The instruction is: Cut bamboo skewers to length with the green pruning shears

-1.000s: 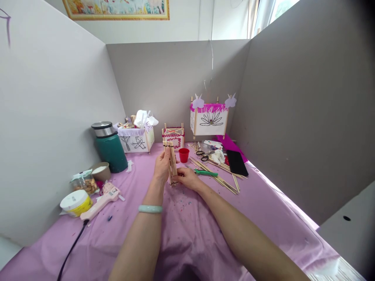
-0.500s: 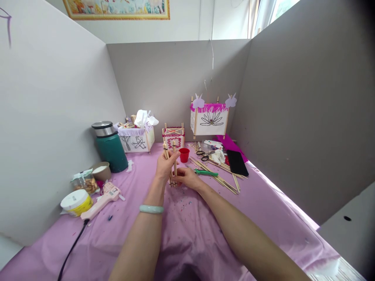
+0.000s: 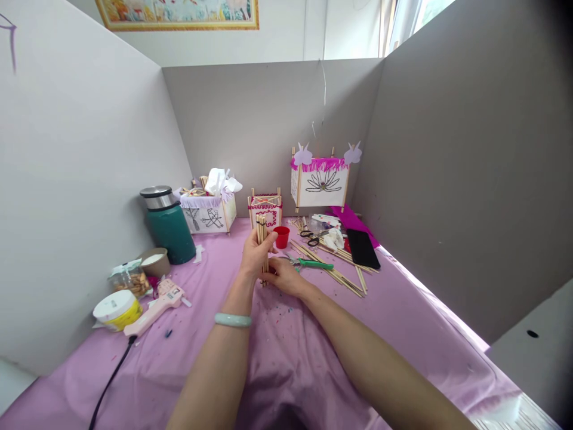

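1. At the far left of the pink-sheeted tabletop (image 3: 286,382) stands my teal vacuum flask (image 3: 168,236) with a steel lid, beside a paper lantern (image 3: 208,220) stuffed with white tissue
2. Nearer me lie a yellow tub (image 3: 117,312) with a white lid and a pink hot glue gun (image 3: 154,315)
3. My left hand (image 3: 257,257), with a pale green bangle (image 3: 232,320) on the wrist, is closed around an upright bundle of wooden sticks (image 3: 262,239), which sits just in front of a small stick-framed lantern (image 3: 265,209)
4. My right hand (image 3: 284,276) is loosely closed, its fingers against the bundle's lower end
5. Just right of the bundle is a red cup (image 3: 281,237)
6. Further right, green-handled cutters (image 3: 316,264) rest on loose sticks (image 3: 335,272), near black-handled scissors (image 3: 308,237) and a flat black case (image 3: 362,248)
7. Behind them stands a large lantern (image 3: 320,185) with a pink fringe
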Tool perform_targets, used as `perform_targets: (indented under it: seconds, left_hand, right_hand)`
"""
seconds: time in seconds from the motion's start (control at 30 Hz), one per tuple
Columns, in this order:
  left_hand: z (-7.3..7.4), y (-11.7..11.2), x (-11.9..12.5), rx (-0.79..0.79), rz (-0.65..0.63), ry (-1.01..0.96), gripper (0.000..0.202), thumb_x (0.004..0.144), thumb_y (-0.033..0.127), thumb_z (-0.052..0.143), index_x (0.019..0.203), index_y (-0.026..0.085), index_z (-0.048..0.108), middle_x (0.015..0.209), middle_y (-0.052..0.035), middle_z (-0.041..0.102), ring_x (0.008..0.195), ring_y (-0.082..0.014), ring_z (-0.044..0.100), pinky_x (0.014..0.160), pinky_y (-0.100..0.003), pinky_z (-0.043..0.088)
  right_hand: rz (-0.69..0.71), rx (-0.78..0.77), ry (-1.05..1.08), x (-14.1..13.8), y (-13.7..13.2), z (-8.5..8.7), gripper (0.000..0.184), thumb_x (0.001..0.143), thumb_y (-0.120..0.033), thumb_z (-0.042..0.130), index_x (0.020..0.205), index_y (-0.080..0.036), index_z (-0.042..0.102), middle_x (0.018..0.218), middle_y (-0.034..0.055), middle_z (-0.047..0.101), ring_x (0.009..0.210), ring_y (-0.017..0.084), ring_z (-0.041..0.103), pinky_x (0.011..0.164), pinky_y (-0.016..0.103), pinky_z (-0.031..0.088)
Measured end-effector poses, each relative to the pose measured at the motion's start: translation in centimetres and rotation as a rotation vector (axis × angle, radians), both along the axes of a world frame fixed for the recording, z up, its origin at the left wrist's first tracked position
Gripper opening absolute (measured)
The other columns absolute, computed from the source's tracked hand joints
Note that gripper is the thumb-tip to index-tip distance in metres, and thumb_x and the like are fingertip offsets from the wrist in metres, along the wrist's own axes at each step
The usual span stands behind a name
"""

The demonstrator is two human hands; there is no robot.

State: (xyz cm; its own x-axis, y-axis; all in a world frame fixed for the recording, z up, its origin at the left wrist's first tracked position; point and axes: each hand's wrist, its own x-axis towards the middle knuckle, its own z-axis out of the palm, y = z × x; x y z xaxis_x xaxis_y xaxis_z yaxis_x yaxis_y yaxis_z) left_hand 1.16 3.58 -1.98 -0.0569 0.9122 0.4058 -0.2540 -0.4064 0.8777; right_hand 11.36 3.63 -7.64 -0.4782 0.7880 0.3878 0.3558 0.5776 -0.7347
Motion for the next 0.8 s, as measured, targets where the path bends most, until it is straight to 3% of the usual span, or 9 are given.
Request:
perform_targets:
  seconds: [0.13, 0.3, 0.53, 0.7, 0.8]
  left_hand:
    - [-0.2, 0.2, -0.1, -0.024, 0.01, 0.004, 0.035, 0.069, 0.045, 0.071, 0.081, 0.018, 0.05, 0.056, 0.0085, 0.047, 0.044, -0.006, 0.046, 0.048, -0.021, 0.045]
    - [-0.1, 0.0, 0.2, -0.01, 0.019, 0.009, 0.035, 0.07, 0.044, 0.071, 0.079, 0.02, 0.047, 0.052, 0.0099, 0.042, 0.042, -0.0055, 0.041, 0.044, -0.02, 0.042]
    - [0.5, 0.0, 0.4, 0.065, 0.074, 0.04, 0.038, 0.066, 0.041, 0.073, 0.087, 0.02, 0.051, 0.07, 0.0059, 0.052, 0.05, -0.006, 0.047, 0.049, -0.022, 0.048]
    - [0.5, 0.0, 0.6, 0.072, 0.087, 0.069, 0.031, 0.073, 0.044, 0.067, 0.082, 0.02, 0.049, 0.054, 0.0085, 0.044, 0.044, -0.0067, 0.045, 0.048, -0.021, 0.046]
    - [0.5, 0.0, 0.8, 0.032, 0.131, 0.092, 0.033, 0.07, 0.044, 0.07, 0.076, 0.02, 0.049, 0.052, 0.0092, 0.043, 0.041, -0.0065, 0.044, 0.044, -0.02, 0.043]
  right_hand:
    - [0.009, -0.012, -0.003, -0.1, -0.1, -0.1, 0.015, 0.079, -0.026, 0.064, 0.074, -0.016, 0.054, 0.065, -0.0024, 0.053, 0.057, 0.011, 0.045, 0.054, 0.023, 0.032]
    - [-0.099, 0.086, -0.047, -0.6, -0.3, -0.8, 0.019, 0.078, -0.029, 0.066, 0.075, -0.017, 0.05, 0.067, -0.002, 0.052, 0.057, 0.011, 0.042, 0.054, 0.024, 0.029]
    - [-0.12, 0.095, -0.12, -0.7, -0.4, -0.9, 0.012, 0.082, -0.026, 0.059, 0.083, -0.018, 0.051, 0.077, 0.0028, 0.06, 0.064, 0.014, 0.049, 0.058, 0.026, 0.032]
    - [-0.116, 0.083, -0.091, -0.5, -0.4, -0.9, 0.015, 0.082, -0.028, 0.06, 0.086, -0.018, 0.05, 0.076, 0.0017, 0.06, 0.062, 0.014, 0.049, 0.057, 0.026, 0.032]
    - [-0.162, 0.116, -0.06, -0.6, -0.6, -0.9, 0.022, 0.079, -0.032, 0.065, 0.088, -0.017, 0.05, 0.075, 0.0011, 0.058, 0.06, 0.013, 0.046, 0.056, 0.025, 0.03]
